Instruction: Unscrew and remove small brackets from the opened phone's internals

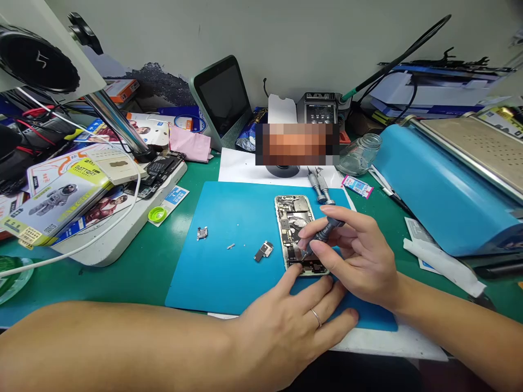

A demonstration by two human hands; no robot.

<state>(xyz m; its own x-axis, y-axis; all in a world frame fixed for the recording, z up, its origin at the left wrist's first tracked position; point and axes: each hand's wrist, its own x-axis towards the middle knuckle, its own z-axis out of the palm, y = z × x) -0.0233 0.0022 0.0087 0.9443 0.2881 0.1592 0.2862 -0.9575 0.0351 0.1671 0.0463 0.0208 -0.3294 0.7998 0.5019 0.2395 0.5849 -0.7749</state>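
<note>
An opened phone (291,215) with bare inner parts lies on the blue work mat (229,207). My right hand (363,256) pinches a grey screwdriver (323,233), tilted so that its tip points at the lower part of the phone; the exact contact point is too small to tell. Below it, my left hand (300,318) rests with fingers spread, the fingertips at the phone's bottom edge. Left of the phone lie a small black and silver part (263,251), a tiny metal piece (231,246) and another small metal part (202,233).
Two more screwdrivers (318,185) lie beyond the phone. A glass jar (362,155) and a blue machine (433,190) stand at the right. Boxes (61,201) crowd a white base (102,253) at the left; a dark-screened device (223,95) stands behind.
</note>
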